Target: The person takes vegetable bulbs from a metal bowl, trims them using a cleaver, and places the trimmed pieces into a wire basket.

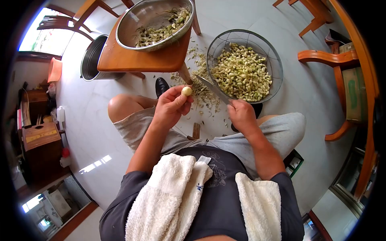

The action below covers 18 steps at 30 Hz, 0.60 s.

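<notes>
My left hand (174,105) is closed, pinching a small pale bulb (186,91) between thumb and fingers. In my right hand (243,115) is a knife (212,89), its long blade slanting up and left toward the floor scraps. The blade tip and the bulb are apart. Just beyond the knife stands a large round basin (277,76) holding many trimmed, whitish-green bulbs (243,72). Farther up, a metal colander (124,30) holds bulbs with dry roots and stems (167,30).
The colander rests on a wooden chair (140,62). Trimmings (203,94) litter the floor between chair and basin. A metal bucket (91,60) stands left of the chair. Wooden furniture (335,58) is at right, a wooden cabinet (42,136) at left. Towels (169,188) hang over my shoulders.
</notes>
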Available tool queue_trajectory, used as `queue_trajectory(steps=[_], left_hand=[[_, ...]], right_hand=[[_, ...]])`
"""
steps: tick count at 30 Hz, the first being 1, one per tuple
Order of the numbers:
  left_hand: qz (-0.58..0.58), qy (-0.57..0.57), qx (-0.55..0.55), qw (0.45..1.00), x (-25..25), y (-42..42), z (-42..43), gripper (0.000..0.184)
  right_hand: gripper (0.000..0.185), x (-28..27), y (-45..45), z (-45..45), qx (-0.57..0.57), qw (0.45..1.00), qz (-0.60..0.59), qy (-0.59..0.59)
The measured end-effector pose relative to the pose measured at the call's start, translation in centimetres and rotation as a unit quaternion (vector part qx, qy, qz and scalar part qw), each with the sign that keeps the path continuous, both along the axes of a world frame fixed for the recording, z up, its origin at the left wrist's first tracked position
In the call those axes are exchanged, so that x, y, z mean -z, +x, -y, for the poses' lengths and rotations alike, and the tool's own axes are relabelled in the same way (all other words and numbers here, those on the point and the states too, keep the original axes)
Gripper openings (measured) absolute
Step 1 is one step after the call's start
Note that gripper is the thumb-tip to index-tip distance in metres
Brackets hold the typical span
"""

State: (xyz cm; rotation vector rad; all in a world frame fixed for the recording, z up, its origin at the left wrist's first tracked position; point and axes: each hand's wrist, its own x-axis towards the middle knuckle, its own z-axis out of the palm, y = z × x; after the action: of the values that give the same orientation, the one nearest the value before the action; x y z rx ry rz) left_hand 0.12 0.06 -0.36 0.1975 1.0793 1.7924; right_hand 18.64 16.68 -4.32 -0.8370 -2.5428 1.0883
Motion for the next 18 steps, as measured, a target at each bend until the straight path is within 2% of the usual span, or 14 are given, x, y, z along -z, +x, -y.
queue_trajectory(steps=[3,6,9,11,15,18], left_hand=[[0.079,0.078,0.034,0.993,0.6,-0.6,0.2,0.026],[0.123,0.120,0.052,0.984,1.5,-1.3,0.2,0.024],[0.094,0.077,-0.032,0.992,0.7,-0.4,-0.8,0.022],[0.059,0.078,-0.045,0.994,-0.1,-0.2,-1.3,0.022],[-0.028,0.084,-0.032,0.996,0.6,-0.8,-1.5,0.022],[-0.036,0.100,-0.023,0.994,1.5,-1.2,-1.4,0.022]], right_hand=[[0.018,-0.8,-0.5,0.2,0.005,0.999,-0.001,-0.039],[0.018,-1.2,-0.7,0.3,0.001,0.998,-0.015,-0.062],[0.019,-1.5,-0.8,0.4,0.005,0.996,-0.037,-0.080],[0.019,-1.5,-0.7,0.3,0.001,0.996,-0.035,-0.084],[0.019,-1.9,-0.6,0.3,-0.002,0.996,-0.043,-0.081],[0.019,-2.1,-0.5,0.3,0.008,0.994,-0.066,-0.091]])
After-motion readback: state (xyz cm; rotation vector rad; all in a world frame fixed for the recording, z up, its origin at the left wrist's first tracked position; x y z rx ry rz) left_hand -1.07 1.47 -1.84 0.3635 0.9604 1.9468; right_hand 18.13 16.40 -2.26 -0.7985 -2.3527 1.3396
